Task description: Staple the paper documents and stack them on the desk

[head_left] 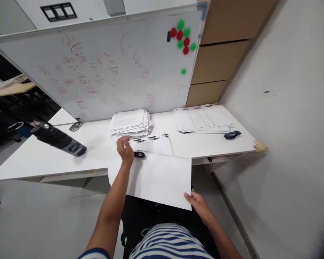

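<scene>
My right hand [199, 203] pinches the near right corner of a blank white sheet bundle [159, 176] that hangs over the front edge of the white desk [218, 144]. My left hand [125, 149] reaches forward over the sheet's far left part, fingers curled, next to a small black binder clip [139, 154]. Just beyond it lies a thick fanned pile of printed papers [131, 124] and a loose sheet with black clips along its edge [153, 142].
A whiteboard [102, 68] with red writing and red and green magnets leans at the desk's back. A second paper stack [202, 120] and a blue stapler [232, 135] sit at the right. A black bottle [58, 138] lies at the left. Wall close on the right.
</scene>
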A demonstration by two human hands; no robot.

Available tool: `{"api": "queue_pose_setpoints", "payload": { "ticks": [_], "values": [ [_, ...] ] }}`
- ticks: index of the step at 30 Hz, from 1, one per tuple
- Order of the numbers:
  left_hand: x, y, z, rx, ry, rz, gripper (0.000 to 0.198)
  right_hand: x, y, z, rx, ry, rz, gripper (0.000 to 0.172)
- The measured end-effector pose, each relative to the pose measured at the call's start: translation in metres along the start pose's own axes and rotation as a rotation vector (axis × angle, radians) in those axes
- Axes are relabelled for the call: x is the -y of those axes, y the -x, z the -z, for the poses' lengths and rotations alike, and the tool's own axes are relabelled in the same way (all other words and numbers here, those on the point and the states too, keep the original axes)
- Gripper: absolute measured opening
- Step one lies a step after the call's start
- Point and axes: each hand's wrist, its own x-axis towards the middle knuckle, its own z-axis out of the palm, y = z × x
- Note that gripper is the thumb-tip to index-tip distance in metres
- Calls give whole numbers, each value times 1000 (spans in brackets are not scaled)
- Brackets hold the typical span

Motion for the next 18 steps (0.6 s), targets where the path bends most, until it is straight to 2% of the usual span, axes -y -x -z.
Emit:
{"api": "queue_pose_setpoints", "payload": {
  "ticks": [1, 3, 5, 7, 9, 12, 18],
  "values": [
    [6, 4, 7, -5, -8, 29, 53, -1, -1, -1, -21, -25, 6, 44],
    [16, 12, 20, 219, -57, -64, 43, -2, -3, -1, -81, -36, 23, 45],
    [26, 19, 30, 466, -148, -211, 49, -1, -6, 0, -134, -16, 50, 46],
    [33, 21, 37, 589, -245, -271, 57, 2, -8, 3, -144, -21, 80, 44],
    [39, 19, 41, 613, -304, -256, 46, 8, -9, 5, -118, -49, 108, 40],
    [44, 11, 49, 583, -312, -257, 27, 20, -5, 9, -100, -64, 159, 38],
    [45, 9, 73, 401, -199, -143, 28, 39, 6, 20, -169, -67, 230, 45]
  ]
}}
